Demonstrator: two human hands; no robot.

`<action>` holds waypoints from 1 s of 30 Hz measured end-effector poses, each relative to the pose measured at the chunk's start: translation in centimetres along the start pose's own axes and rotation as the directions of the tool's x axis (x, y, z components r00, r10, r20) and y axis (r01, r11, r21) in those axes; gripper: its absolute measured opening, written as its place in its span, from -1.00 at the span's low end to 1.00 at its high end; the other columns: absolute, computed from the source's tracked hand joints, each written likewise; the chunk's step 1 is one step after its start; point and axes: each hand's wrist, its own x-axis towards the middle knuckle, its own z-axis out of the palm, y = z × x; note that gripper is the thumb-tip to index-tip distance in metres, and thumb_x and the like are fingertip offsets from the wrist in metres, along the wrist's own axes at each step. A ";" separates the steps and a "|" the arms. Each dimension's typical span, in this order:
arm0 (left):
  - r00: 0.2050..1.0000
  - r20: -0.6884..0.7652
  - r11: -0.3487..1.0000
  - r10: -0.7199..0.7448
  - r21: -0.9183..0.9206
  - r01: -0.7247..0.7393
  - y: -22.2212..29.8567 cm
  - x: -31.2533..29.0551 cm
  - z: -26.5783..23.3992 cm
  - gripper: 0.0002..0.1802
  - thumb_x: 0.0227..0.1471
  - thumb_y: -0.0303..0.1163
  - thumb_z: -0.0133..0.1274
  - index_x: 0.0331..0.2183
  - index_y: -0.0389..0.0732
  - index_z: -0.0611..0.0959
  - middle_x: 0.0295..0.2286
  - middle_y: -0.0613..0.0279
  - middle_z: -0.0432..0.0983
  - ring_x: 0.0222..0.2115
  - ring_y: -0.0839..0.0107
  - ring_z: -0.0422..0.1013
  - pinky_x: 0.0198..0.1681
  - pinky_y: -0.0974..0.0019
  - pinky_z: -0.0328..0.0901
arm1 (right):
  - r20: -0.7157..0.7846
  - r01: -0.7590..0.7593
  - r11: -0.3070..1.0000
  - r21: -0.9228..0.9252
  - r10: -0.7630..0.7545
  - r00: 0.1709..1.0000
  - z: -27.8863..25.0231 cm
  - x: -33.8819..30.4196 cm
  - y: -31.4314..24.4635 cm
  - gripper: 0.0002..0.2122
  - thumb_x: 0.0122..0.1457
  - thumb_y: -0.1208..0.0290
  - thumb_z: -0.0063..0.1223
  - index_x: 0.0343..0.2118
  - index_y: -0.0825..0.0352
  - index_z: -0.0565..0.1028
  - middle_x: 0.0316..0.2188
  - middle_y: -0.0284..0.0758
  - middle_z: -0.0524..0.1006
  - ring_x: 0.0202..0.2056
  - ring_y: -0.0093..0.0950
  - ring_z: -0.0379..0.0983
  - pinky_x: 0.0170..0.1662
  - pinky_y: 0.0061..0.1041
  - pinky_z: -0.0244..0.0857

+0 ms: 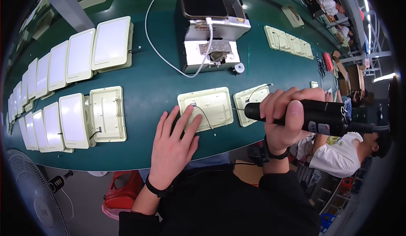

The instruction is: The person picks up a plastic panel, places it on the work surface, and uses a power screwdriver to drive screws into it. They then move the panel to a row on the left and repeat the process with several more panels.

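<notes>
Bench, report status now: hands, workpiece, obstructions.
Left hand open, fingers on cream housing. Right hand gripping black power screwdriver, tip pointing left. Housing open side up; thin dark cable across it.

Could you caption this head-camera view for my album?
Left hand on a cream plastic casing, right hand gripping a black corded screwdriver.

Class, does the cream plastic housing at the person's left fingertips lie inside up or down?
Inside up: the cream housing shows its recessed interior and rim, with a dark wire across it.
</notes>
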 end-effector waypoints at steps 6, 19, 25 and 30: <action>0.999 0.017 1.000 -0.027 0.007 0.027 0.2 0.2 0.0 -0.41 0.11 -0.36 0.21 0.20 -0.03 0.56 0.26 0.16 0.36 0.25 -0.01 0.27 0.35 -0.14 0.15 | -0.040 -0.002 1.000 -0.008 0.002 0.999 -0.2 -0.3 1.8 -0.80 0.33 0.38 0.06 -0.19 0.26 0.25 -0.63 -0.36 0.30 -0.73 -0.56 0.17 -0.63 -0.48 0.23; 1.000 -0.009 1.000 -0.019 -0.005 0.019 -0.4 0.2 0.5 -0.39 0.08 -0.48 0.20 0.19 -0.02 0.57 0.23 0.21 0.40 0.22 0.02 0.31 0.33 -0.12 0.17 | -0.052 -0.046 0.998 -0.048 0.043 0.998 0.4 -0.3 2.4 -0.77 0.34 0.39 0.10 -0.20 0.28 0.24 -0.63 -0.36 0.30 -0.72 -0.56 0.18 -0.62 -0.50 0.22; 0.999 -0.038 1.000 -0.014 -0.017 0.014 -0.4 -0.3 0.2 -0.37 0.03 -0.57 0.18 0.17 -0.04 0.58 0.21 0.21 0.42 0.21 0.04 0.33 0.32 -0.10 0.19 | -0.002 0.175 0.970 0.171 -0.177 0.984 5.0 6.7 1.8 -0.82 0.31 0.43 0.11 -0.21 0.33 0.33 -0.63 -0.35 0.34 -0.71 -0.54 0.22 -0.60 -0.45 0.22; 0.997 -0.078 0.997 -0.001 -0.076 -0.005 -0.6 -0.1 0.2 -0.38 0.02 -0.60 0.16 0.16 -0.12 0.58 0.20 0.20 0.43 0.20 0.05 0.35 0.31 -0.09 0.22 | -0.053 0.147 0.989 -0.024 -0.148 0.988 6.8 9.2 3.0 -0.88 0.33 0.44 0.05 -0.27 0.34 0.37 -0.61 -0.35 0.35 -0.69 -0.53 0.26 -0.59 -0.44 0.22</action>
